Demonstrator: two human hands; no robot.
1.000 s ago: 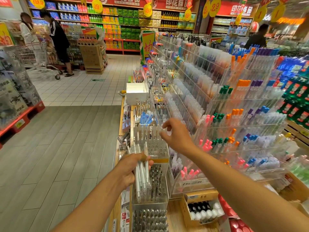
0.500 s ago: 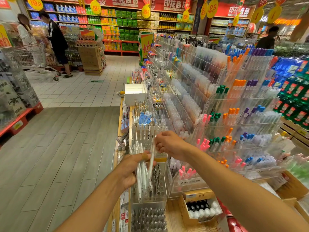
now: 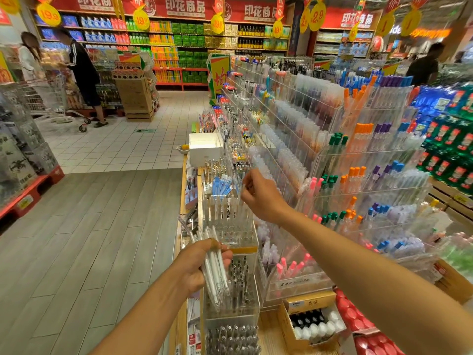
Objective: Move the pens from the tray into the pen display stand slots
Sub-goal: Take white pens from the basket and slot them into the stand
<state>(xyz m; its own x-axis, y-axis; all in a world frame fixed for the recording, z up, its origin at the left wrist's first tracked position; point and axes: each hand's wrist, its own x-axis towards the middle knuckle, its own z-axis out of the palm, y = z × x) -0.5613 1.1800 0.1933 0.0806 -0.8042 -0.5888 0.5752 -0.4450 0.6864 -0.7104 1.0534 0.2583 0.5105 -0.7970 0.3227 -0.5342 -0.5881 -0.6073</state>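
Holding a bundle of white pens [image 3: 213, 271] in reserve, the left hand [image 3: 197, 267] waited at 6 o'clock of the clear display stand [image 3: 230, 221], while the right hand [image 3: 261, 196], at 1 o'clock, pinched one thin pen above its slots, apparently for seating

I'm standing in a supermarket, in its stationery aisle. From one to three o'clock tiered clear acrylic racks [image 3: 340, 160] hold rows of pens with coloured caps. At twelve o'clock long red shelves [image 3: 179, 47] carry packaged goods under red banners [image 3: 184, 7] and yellow price tags [image 3: 316, 16]. At ten o'clock two shoppers stand by a wire trolley [image 3: 51, 98] on white floor tiles [image 3: 122, 147]; grey plank flooring [image 3: 89, 239] runs at nine.
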